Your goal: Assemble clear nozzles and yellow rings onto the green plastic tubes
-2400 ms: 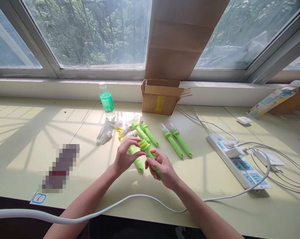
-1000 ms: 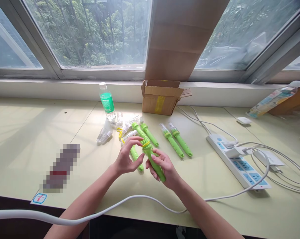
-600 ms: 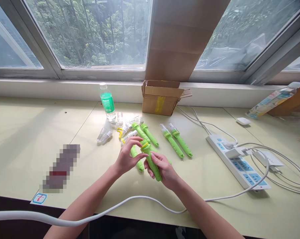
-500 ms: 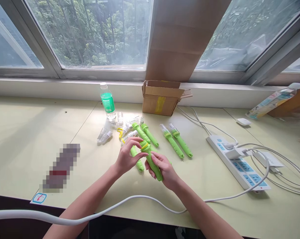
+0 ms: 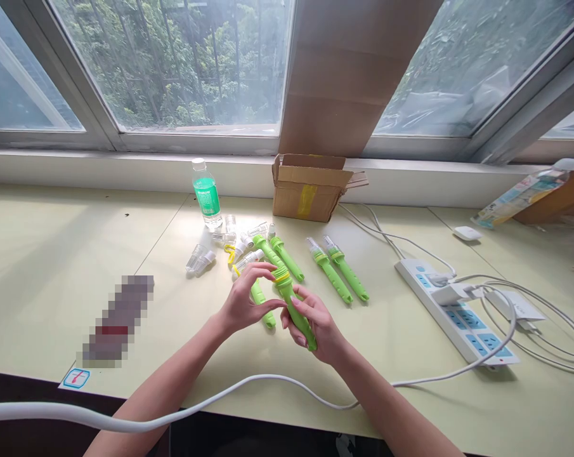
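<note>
While the right grip (image 5: 315, 325) clasped the tube (image 5: 292, 303), its axis ran up-left. The left grip (image 5: 241, 306) pinched that far end.

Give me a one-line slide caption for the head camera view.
Right hand holds a green handle; left hand pinches its yellow-ringed top, similar pieces lying on the table.

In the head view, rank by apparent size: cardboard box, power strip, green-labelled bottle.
1. Tied: cardboard box and power strip. They look alike in area; the strip is longer, narrower and nearer, so left unranked.
2. Smallest: green-labelled bottle.
</note>
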A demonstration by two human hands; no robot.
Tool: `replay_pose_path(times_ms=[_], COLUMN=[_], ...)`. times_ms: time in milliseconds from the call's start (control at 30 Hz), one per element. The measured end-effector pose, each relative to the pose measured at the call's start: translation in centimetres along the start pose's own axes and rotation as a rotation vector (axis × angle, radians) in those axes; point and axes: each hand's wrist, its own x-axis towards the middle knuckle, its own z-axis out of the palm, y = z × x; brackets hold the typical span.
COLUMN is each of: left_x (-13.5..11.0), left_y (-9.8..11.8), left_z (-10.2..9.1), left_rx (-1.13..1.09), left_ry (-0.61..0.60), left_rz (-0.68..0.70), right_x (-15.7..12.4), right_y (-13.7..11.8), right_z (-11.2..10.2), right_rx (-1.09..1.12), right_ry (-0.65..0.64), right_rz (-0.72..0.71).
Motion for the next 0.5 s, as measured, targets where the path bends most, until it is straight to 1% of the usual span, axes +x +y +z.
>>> replay_pose_path(times_ms=[333,500], left_x=[0.00,-0.12], left_y=[-0.09,-0.35], left_z=[0.04,0.01], left_rx=[0.007,0.026], left_ry=[0.020,0.037], left_rz=[-0.036,-0.055], right_x=[0.10,0.12], right_y=[0.35,0.45], right_z=[-0.45,-0.09], right_rx=[0.028,-0.002], right_ry=[0.013,0.045], right_rz=[0.029,-0.011])
